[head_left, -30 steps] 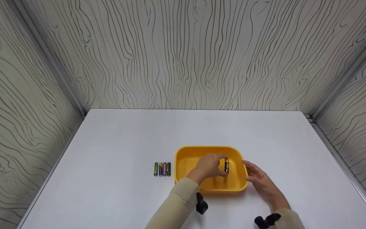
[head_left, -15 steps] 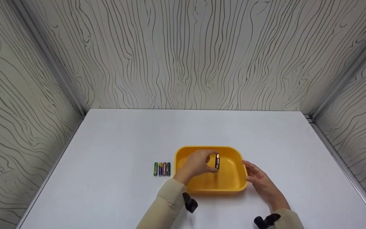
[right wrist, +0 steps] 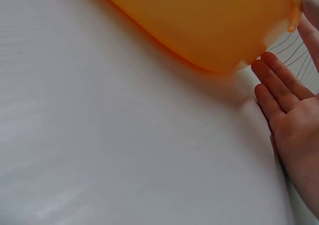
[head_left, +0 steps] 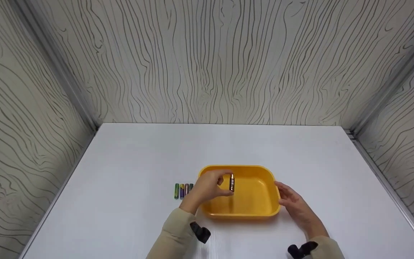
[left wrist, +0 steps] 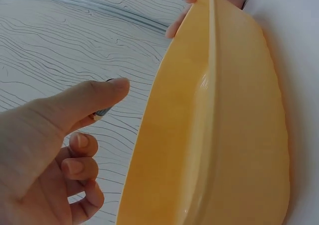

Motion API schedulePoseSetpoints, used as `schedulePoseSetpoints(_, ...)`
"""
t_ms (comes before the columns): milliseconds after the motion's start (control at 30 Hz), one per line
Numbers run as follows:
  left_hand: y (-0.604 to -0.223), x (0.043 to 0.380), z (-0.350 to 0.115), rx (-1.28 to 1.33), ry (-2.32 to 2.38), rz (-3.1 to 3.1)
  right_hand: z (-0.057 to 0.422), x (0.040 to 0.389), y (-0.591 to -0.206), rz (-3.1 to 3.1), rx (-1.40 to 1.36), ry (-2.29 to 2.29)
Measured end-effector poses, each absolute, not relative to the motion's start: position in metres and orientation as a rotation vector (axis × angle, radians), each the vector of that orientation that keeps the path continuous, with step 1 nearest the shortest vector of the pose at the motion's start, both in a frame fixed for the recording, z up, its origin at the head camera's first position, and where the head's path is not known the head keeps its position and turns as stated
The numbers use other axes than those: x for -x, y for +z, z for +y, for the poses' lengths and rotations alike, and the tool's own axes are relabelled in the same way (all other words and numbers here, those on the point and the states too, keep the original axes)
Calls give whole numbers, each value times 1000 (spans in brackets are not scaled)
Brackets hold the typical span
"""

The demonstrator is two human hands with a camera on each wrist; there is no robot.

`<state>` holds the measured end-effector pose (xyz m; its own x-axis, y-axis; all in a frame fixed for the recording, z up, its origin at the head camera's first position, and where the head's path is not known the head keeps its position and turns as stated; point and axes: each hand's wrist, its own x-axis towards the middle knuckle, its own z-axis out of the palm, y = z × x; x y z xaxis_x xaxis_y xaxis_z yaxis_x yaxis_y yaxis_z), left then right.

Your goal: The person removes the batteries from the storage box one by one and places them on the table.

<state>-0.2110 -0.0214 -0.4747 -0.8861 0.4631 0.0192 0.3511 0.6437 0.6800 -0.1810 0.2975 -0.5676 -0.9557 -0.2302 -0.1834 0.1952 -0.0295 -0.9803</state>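
My left hand [head_left: 207, 185] pinches a dark battery [head_left: 231, 182] with gold-coloured printing between thumb and index finger, above the left part of a yellow plastic bin [head_left: 253, 198]. In the left wrist view the thumb hides most of that battery [left wrist: 102, 113], and the other fingers are curled without touching it. My right hand [head_left: 297, 205] rests against the bin's right end, thumb and fingers touching its rim and outer wall. The right wrist view has its lower fingers [right wrist: 279, 80] extended along the bin's underside. Several batteries [head_left: 182, 191] lie in a row left of the bin, partly behind my left hand.
The bin stands on a white tabletop [head_left: 138, 154] that stretches away on all sides. Wood-grain patterned panels [head_left: 207, 64] enclose the table at the back and both sides. A black wrist camera [head_left: 200, 232] sits on each sleeve.
My left hand has moved left across the bin, carrying the battery from its right part to its left, and now covers part of the battery row. The right hand and bin stay put.
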Motion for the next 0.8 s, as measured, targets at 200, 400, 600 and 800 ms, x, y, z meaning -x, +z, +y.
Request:
schedulePoseSetpoints(200, -476, 211, -36, -648, 1096, 2688, 297, 181, -567, 1957, -24, -2044)
schedulePoseSetpoints(400, -477, 210, -52, -643, 1169, 2684, 299, 182, -568, 1954, -37, -2035)
schedulePoseSetpoints(600, -480, 208, -65, -620, 1182, 2683, 300, 182, -569, 1952, 24, -2055)
schedulePoseSetpoints(800, -482, 207, -76, -595, 1221, 2653, 299, 182, -569, 1927, 18, -2065)
